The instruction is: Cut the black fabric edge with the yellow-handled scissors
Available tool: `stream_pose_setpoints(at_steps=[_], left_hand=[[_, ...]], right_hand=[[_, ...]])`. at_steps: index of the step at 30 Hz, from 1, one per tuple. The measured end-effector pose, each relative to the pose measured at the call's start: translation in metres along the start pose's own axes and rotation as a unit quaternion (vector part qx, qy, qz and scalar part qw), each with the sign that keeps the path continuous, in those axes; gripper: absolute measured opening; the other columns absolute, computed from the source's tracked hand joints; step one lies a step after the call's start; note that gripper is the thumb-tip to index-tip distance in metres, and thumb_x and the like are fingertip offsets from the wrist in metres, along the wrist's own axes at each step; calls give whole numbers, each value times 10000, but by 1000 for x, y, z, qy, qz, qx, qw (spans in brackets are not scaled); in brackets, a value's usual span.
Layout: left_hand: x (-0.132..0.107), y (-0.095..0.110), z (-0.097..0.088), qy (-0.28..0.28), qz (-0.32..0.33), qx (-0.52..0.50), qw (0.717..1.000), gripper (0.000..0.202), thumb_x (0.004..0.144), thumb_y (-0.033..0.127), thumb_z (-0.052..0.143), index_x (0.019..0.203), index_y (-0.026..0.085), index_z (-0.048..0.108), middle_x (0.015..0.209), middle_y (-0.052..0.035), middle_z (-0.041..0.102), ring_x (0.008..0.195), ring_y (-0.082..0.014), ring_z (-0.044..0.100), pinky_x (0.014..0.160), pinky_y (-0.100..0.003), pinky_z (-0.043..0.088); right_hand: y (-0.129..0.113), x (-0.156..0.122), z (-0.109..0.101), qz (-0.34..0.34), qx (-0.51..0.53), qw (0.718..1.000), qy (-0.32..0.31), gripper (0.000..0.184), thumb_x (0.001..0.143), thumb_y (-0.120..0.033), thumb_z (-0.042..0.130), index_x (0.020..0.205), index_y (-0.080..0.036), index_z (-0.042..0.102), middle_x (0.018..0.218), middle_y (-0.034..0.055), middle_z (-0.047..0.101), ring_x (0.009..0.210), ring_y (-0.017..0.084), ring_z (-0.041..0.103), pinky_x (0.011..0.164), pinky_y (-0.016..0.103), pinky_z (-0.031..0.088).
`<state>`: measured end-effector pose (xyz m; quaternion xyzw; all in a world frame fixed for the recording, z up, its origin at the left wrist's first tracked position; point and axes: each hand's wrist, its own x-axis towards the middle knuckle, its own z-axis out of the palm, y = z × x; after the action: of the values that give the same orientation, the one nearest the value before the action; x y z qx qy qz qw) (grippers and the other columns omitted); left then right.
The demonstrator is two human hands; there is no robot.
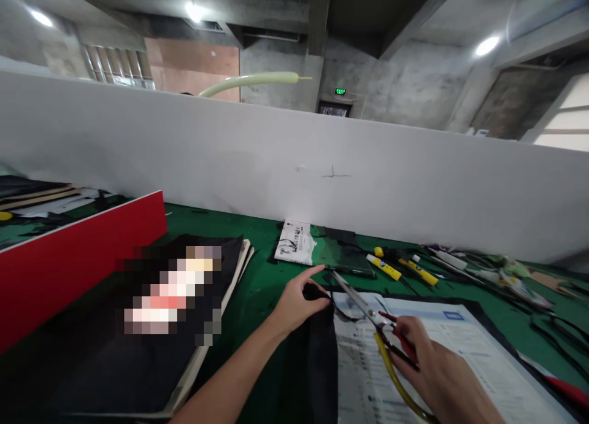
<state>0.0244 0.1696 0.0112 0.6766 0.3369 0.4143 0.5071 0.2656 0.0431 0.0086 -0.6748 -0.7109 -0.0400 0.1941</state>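
Note:
My left hand is closed on the corner of a sheet of black paper, with the index finger reaching out to the right. The sheet lies along the left side of a white printed page. In my right hand is a pair of scissors with red handles, its blades pointing up and left towards the left hand. The blade tips end close to the left fingertips; whether they touch the paper is unclear. A thin yellow tube runs beneath the right hand.
Two yellow glue sticks lie beyond the page, beside a green-and-white booklet. To the left is a thick black-covered book with a pixelated patch. A red divider and a tall white partition bound the green table. Scraps lie right.

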Motion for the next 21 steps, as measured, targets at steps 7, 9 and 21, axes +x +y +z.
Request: stream_pose_setpoints(at_steps=[7, 9, 21], left_hand=[[1, -2, 1, 3, 6, -12, 1000, 694, 637, 169, 715, 1298, 175, 504, 842, -10, 691, 869, -201, 618, 891, -326, 415], [1, -3, 1, 4, 10, -13, 1000, 701, 633, 166, 721, 1299, 175, 502, 848, -10, 693, 901, -204, 615, 938, -336, 380], [3, -5, 1, -3, 26, -37, 999, 790, 599, 56, 632, 1355, 182, 438, 829, 11, 690, 878, -190, 622, 885, -301, 422]], right_hand=[[7, 0, 5, 58, 98, 993, -20, 444, 813, -485, 520, 1120, -235, 320, 979, 69, 613, 898, 204, 637, 777, 307, 511], [4, -1, 5, 43, 82, 994, -50, 473, 806, -455, 547, 1157, -230, 324, 1077, 88, 581, 979, 206, 607, 846, 326, 488], [-18, 14, -1, -1, 83, 995, -51, 407, 743, -311, 568, 1116, -207, 444, 1091, 105, 613, 999, 257, 592, 833, 372, 481]])
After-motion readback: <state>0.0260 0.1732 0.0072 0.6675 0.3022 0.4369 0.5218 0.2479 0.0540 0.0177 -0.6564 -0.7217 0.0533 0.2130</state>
